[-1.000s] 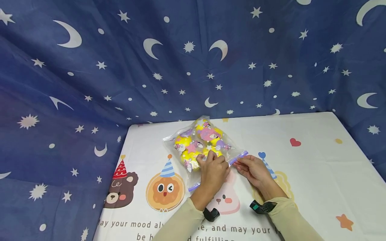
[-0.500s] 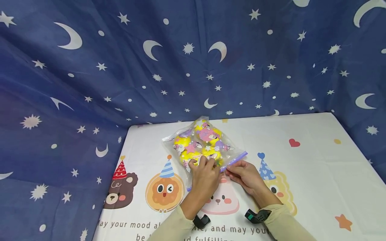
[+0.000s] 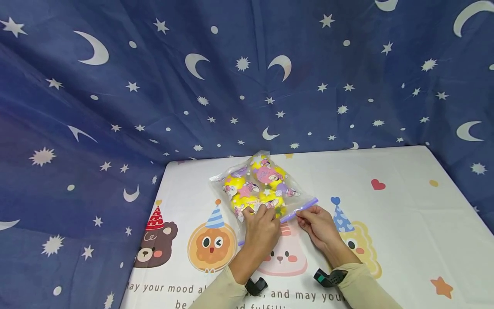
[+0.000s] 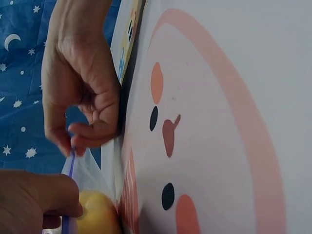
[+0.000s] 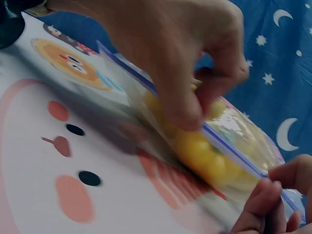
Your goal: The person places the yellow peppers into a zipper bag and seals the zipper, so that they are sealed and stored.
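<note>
A clear zip bag (image 3: 221, 174) printed with pink and purple cartoon figures lies on the tabletop, holding several rounded yellow things (image 5: 209, 161). Its purple zip strip (image 3: 287, 218) runs along the near side, between both hands. My left hand (image 3: 261, 231) pinches the strip near its middle, thumb and fingers bent over it, and hides part of the bag's edge. To the right of it, my right hand (image 3: 320, 225) pinches the same strip closer to the bag's right corner. In the right wrist view the strip (image 5: 234, 151) stretches from one hand to the other.
A white tablecloth (image 3: 405, 240) with printed cartoon faces and lettering covers the table. Behind and at the left hangs a dark blue curtain (image 3: 231, 77) with moons and stars, close beyond the bag's far corner. Black bands (image 3: 329, 277) sit on both wrists.
My left hand has moved left along the strip. My right hand slid left too, then a little back to the right. The bag has stayed nearly in place.
</note>
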Demonstrator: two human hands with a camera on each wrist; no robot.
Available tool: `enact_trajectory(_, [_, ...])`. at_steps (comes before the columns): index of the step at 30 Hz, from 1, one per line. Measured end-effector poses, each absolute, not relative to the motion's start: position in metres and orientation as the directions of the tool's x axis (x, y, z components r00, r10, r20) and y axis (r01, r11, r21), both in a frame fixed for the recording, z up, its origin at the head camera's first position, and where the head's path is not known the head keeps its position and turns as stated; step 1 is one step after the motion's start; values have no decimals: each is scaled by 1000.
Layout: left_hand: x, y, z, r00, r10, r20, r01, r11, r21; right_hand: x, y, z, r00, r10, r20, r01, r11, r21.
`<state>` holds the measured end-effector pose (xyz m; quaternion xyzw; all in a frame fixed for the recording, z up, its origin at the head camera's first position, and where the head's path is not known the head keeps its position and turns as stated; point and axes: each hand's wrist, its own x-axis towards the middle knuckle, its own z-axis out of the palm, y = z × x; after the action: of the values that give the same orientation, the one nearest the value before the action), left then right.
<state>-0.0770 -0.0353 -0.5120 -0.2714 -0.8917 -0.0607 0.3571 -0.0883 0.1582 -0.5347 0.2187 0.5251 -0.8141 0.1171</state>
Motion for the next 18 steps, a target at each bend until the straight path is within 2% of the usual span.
enact_trajectory(7, [-75,-42,-513,-661,439,609,537,843,-25,-96,182,-535,-889,86,-450,342,-528,-777])
enact_trajectory(13, [-75,-47,-512,-724,411,554,526,849,57,-98,191,-536,-892,58,-448,352,-531,-771])
enact_trajectory(18, [-76,-49,-511,-734,400,548,532,841,98,-100,195,-536,-894,51,-446,354,-531,-770])
